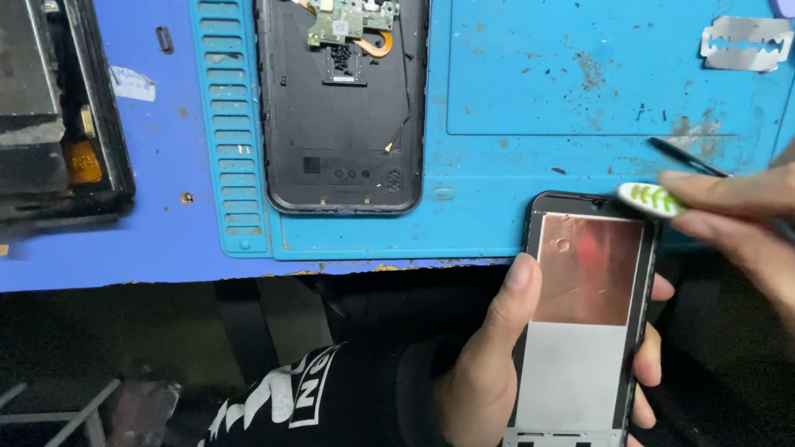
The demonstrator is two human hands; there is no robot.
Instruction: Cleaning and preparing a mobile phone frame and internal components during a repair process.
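At lower right of the frame the left hand (485, 364) grips a phone screen assembly (582, 333) back-side up, while the right hand (760, 224) pinches what seems a white-and-green pick (651, 199) at its top edge, above the blue mat (531, 103).

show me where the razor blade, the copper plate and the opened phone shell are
razor blade (747, 42), head view, middle of the blade.
copper plate (589, 268), head view, its centre.
opened phone shell (337, 139), head view, bare inner floor.

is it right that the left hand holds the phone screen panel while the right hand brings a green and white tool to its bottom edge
Not quite. The head view shows the right hand bringing the green and white tool to the top right corner of the phone screen panel, not the bottom edge. The left hand does hold it.
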